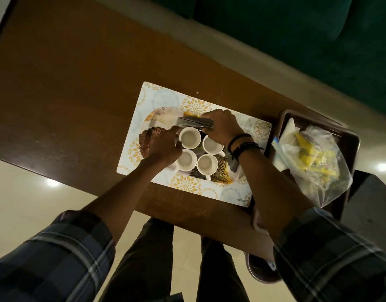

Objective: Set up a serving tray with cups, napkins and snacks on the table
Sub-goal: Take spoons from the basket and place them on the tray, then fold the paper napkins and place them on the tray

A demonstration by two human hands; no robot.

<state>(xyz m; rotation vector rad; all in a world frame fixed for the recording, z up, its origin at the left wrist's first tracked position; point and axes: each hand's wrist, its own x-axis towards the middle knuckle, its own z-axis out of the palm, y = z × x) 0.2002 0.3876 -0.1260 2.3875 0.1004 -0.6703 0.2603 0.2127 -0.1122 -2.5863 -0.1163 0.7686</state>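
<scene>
Your right hand [222, 127] grips a dark packet [192, 122] just beyond four cups [189, 137]; your left hand [163, 147] curls beside them, its hold unclear.

There is only one view, from a wide-angle camera worn on the person's head. It looks steeply down, nearly vertical, on the brown table [67, 94], which lies slanted across the frame. It is near: the forearms [122, 192] rise from the lower corners, with legs [148, 258] and floor [24, 203] beneath. The table edges seem slightly bent, probably by the lens.
</scene>
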